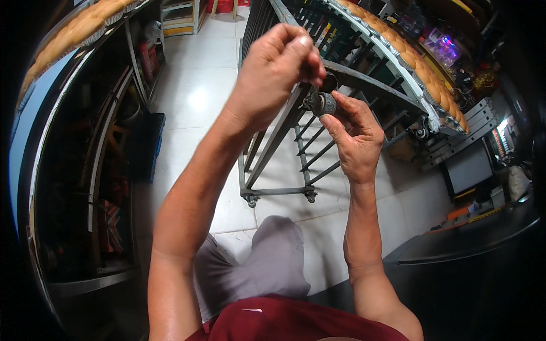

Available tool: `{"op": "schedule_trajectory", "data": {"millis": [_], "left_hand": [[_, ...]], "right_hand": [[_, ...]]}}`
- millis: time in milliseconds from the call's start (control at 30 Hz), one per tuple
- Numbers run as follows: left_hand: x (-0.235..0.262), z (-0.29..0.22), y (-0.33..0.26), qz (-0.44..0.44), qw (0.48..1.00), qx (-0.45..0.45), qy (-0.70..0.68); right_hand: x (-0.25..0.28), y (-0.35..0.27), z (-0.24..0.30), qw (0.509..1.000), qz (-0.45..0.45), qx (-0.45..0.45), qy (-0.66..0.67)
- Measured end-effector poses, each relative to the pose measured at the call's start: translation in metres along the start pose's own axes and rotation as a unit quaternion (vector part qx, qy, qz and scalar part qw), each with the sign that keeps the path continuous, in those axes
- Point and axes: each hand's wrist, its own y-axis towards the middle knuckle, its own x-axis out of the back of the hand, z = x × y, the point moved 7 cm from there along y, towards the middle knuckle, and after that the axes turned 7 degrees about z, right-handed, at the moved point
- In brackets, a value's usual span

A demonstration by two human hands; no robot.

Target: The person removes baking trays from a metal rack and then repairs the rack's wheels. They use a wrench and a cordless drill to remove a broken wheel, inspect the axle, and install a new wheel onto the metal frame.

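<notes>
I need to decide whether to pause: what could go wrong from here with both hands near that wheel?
The right hand has the small wheel between thumb and fingers, so its grip might slip. The left hand is close by, so the hands could knock together.

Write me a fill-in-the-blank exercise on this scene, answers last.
The person's bare right hand pinches a speckled grey round part between fingers and ____.
The higher bare hand in this view is the ____ one.
The glossy white floor under the grey metal rack is laid with ____.
Missing words: thumb; left; tiles.
</notes>
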Motion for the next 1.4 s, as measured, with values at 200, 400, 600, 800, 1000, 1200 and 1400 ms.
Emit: {"op": "schedule_trajectory", "data": {"millis": [200,400,600,800,1000,1200,1400], "left_hand": [[0.029,-0.03,-0.01,-0.072,0.996,-0.056,0.007],[0.07,0.022,-0.115,0.137,0.725,0.341,0.583],[0.0,0.006,-0.08,-0.03,0.9,0.011,0.435],[-0.005,0.013,-0.055,-0.007,0.902,-0.07,0.425],[-0.003,0.012,-0.053,-0.006,0.899,-0.073,0.431],[-0.005,0.022,-0.052,-0.011,0.903,-0.073,0.423],[-0.026,0.034,-0.048,-0.004,0.897,-0.05,0.44]], "right_hand": [[-0.001,0.0,0.001,1.0,-0.005,0.002,0.001],[-0.006,0.004,-0.001,1.0,0.002,-0.002,0.0],[-0.001,-0.002,-0.014,0.999,-0.005,0.039,-0.012],[-0.007,0.004,-0.012,0.997,0.025,0.036,-0.068],[0.003,0.026,0.013,0.986,0.049,0.072,-0.142],[-0.003,-0.004,0.017,0.951,-0.016,0.154,-0.266],[0.009,-0.046,0.008,0.939,0.013,0.146,-0.31]]}}
